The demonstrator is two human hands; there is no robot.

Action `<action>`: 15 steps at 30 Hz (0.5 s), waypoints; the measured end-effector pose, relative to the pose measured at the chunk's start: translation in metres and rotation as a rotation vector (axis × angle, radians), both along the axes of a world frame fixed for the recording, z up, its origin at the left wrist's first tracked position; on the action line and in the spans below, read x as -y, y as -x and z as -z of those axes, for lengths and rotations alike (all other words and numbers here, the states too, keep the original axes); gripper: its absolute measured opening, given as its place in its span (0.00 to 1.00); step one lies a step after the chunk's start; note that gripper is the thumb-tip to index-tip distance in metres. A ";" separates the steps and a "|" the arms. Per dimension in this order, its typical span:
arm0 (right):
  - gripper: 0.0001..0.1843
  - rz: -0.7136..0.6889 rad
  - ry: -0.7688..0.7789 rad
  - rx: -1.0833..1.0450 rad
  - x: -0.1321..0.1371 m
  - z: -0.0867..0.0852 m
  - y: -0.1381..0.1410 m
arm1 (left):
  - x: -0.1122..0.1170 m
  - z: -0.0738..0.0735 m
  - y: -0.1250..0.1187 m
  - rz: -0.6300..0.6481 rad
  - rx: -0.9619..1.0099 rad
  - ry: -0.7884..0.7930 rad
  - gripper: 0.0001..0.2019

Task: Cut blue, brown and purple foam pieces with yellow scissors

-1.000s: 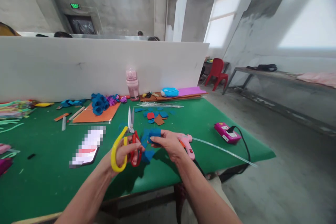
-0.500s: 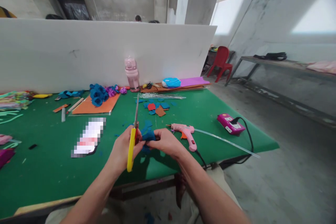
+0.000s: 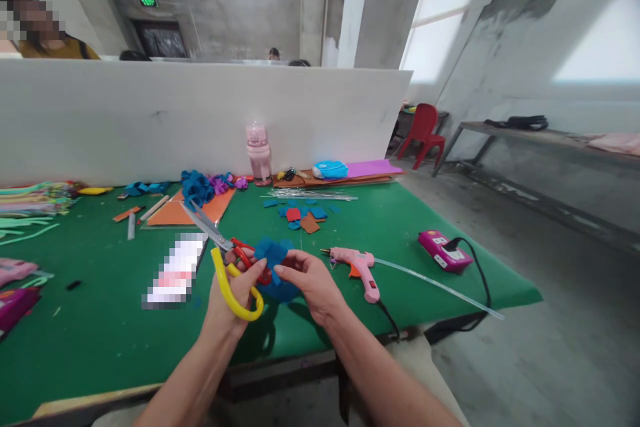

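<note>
My left hand (image 3: 235, 293) holds scissors (image 3: 223, 250) with one yellow and one red handle loop; the closed blades point up and to the left. My right hand (image 3: 307, 283) pinches a piece of blue felt (image 3: 273, 253) just right of the scissors' handles. Both hands touch the felt, over the front middle of the green table (image 3: 100, 340). More blue felt lies under the hands.
A pink glue gun (image 3: 357, 263) with a clear glue stick lies right of my hands, its cord running to a pink power strip (image 3: 443, 251). A phone (image 3: 175, 270) lies to the left. Felt scraps (image 3: 300, 213), blue felt flowers (image 3: 197, 185), orange sheet, pink bottle (image 3: 259, 153) and white partition stand behind.
The scissors have swung from pointing straight up to pointing up-left, with the handle loops now facing me. The hands stay together on the blue felt. The camera tilted slightly.
</note>
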State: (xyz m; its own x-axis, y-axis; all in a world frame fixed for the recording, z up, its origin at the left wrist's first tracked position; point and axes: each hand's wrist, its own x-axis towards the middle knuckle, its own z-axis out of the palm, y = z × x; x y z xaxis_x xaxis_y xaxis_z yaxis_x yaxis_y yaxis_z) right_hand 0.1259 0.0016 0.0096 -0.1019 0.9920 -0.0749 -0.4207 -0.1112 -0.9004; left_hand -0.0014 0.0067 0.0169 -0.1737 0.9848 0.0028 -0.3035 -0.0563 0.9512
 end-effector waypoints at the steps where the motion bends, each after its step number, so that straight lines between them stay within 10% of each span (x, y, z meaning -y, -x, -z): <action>1: 0.17 0.031 0.018 -0.025 0.001 0.000 0.003 | 0.001 -0.001 -0.002 -0.008 0.034 0.007 0.19; 15: 0.14 0.130 0.054 -0.036 0.000 -0.001 0.005 | 0.008 0.005 -0.002 0.100 -0.138 -0.027 0.14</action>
State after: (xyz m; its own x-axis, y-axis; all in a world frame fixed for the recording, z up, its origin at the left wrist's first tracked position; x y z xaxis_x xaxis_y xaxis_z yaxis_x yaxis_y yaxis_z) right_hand 0.1208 0.0020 0.0110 0.0239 0.9916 -0.1268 -0.4667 -0.1011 -0.8786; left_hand 0.0004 -0.0010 0.0115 -0.0706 0.9964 0.0466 -0.1759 -0.0584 0.9827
